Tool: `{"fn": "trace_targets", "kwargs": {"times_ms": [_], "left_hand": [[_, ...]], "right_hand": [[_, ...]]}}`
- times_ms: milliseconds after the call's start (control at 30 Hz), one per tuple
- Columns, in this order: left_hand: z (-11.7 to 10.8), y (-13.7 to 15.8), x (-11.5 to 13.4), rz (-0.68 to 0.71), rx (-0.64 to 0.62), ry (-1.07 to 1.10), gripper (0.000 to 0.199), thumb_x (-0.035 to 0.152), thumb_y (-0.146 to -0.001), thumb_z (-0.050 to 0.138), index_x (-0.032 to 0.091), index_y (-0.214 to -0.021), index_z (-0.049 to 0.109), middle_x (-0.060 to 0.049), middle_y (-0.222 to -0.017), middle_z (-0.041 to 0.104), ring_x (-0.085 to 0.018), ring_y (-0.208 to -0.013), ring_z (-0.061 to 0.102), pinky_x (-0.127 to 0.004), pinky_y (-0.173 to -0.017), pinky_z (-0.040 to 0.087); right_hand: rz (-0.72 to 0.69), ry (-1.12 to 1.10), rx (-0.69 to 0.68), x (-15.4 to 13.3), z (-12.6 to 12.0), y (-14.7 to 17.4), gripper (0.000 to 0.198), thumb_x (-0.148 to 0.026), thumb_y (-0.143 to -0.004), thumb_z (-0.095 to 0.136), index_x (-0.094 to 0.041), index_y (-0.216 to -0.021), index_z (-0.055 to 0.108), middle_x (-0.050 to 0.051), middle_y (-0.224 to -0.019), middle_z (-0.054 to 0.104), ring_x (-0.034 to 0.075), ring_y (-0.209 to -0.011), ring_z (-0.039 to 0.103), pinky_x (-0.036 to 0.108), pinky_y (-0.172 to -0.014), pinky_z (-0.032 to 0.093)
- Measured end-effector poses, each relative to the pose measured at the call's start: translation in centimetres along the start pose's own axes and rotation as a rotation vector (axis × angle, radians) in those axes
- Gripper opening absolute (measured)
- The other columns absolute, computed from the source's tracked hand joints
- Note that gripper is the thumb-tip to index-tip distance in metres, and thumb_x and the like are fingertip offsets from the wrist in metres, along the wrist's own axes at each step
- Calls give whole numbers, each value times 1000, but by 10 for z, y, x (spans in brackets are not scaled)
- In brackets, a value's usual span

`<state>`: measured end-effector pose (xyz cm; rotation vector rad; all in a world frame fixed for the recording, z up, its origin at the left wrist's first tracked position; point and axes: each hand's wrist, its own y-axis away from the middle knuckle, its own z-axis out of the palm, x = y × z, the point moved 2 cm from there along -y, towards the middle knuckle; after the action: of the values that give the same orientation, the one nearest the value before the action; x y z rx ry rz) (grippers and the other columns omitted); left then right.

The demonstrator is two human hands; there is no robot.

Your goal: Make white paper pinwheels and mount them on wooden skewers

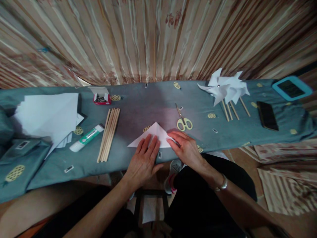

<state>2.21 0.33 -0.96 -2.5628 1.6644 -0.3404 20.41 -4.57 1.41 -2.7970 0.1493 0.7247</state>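
Note:
A white sheet of paper (160,133), folded into a triangle with its peak pointing away from me, lies near the table's front edge. My left hand (142,162) rests flat on its lower left part, fingers stretched out. At the right corner, my right hand (186,147) is closed with the paper's edge between thumb and curled fingers; that corner is hidden. Just beyond my right hand lies a pair of scissors (183,123) with pale yellow handles, blades pointing away. Left of the paper, several wooden sticks (108,135) lie side by side.
A glue stick (86,138), a stack of white paper (51,110) and an open red box (102,98) of small metal pieces are on the left. To the right are paper pinwheels (226,86) on sticks, a phone (267,115) and a blue-framed device (292,88). Curtains hang behind the table.

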Motion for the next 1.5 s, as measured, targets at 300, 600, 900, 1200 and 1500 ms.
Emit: {"fn": "trace_targets", "kwargs": {"times_ms": [300,600,900,1200,1500], "left_hand": [[2,-1,1,-2,-50,-33,78,52,-82,62,5,-141,40,-20,-151,36,-41,-140,27,-53,-112,28],[2,-2,1,-10,-32,-14,75,54,-85,56,4,-139,42,-22,-149,38,-41,-141,27,-53,-114,26],[4,-4,2,-17,-31,-12,71,51,-87,55,3,-137,44,-22,-149,39,-41,-140,28,-54,-114,26],[-7,26,-22,-33,-26,-48,69,44,-89,53,0,-141,38,-25,-149,36,-35,-140,32,-50,-114,27],[-15,61,-41,-84,29,-43,64,42,-92,45,1,-141,39,-24,-147,40,-34,-139,34,-52,-112,29]], "right_hand": [[-81,158,41,-14,11,-2,37,-31,-91,55,-7,-117,65,16,-125,63,28,-114,55,44,-103,44],[68,58,44,-18,23,7,41,-30,-88,54,-8,-123,61,15,-132,58,28,-118,51,42,-103,41],[230,207,160,-36,36,18,43,-32,-89,53,-11,-126,58,15,-136,54,29,-120,48,47,-105,32],[311,213,269,-3,26,37,48,-28,-92,43,-9,-136,47,19,-142,46,28,-128,43,45,-108,31],[308,164,350,12,35,45,44,-28,-94,40,-10,-132,50,20,-140,46,29,-130,41,48,-106,35]]}}
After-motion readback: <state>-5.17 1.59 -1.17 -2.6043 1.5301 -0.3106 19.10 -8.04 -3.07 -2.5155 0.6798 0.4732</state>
